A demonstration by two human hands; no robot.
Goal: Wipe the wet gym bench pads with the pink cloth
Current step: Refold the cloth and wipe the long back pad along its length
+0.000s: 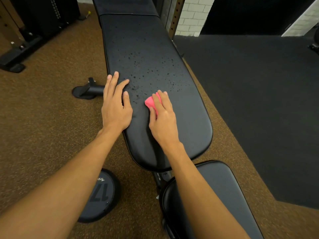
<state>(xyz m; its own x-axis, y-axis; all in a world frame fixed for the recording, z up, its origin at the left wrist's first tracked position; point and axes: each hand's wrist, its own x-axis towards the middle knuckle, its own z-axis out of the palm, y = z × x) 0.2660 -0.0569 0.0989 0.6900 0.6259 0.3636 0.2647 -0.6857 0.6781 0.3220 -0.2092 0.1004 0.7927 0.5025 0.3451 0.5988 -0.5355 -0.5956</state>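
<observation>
Your bare forearms reach over the smooth padded seat (pixel 222 183). Right hand (pixel 163 118) fingers press the crumpled pink cloth (pixel 150 102) flat on the droplet-beaded black bench pad (pixel 146 54). Left hand (pixel 115 104) lies flat, fingers spread, at the pad's left edge.

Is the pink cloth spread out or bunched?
Bunched: the pink cloth is a small wad under the right hand on the bench pad.

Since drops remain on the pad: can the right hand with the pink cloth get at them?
Probably yes. The right hand presses the pink cloth on the long pad, and the droplets lie just ahead with nothing between.
</observation>
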